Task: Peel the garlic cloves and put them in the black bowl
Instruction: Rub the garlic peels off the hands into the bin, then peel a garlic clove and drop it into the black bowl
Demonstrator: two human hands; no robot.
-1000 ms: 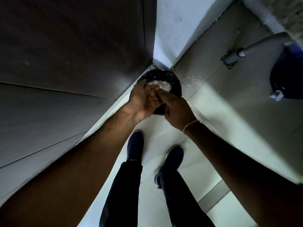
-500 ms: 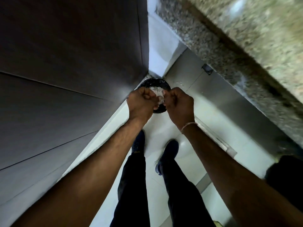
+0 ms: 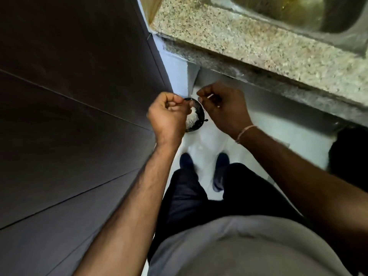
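A black round container (image 3: 201, 116) stands on the white floor in the corner, with white garlic skins (image 3: 192, 117) heaped inside. My left hand (image 3: 169, 114) hovers over its left side. Its fingers are curled and its thumb presses against the forefinger, as if on a small garlic clove that the fingers hide. Just right of the container, my right hand (image 3: 223, 108) pinches a thin pale strip of garlic skin (image 3: 210, 96) between thumb and fingertips. A small gap separates the two hands.
A speckled granite counter (image 3: 258, 46) with a steel sink (image 3: 318, 12) runs along the upper right. A dark cabinet panel (image 3: 69, 96) fills the left. My feet in dark shoes (image 3: 187, 162) stand on the tiled floor. A dark object (image 3: 346, 156) sits at the right edge.
The camera has lifted, bringing the counter and sink into view. My hands, pressed together over the container before, have drawn apart, and the right one has come away with a strip of skin.
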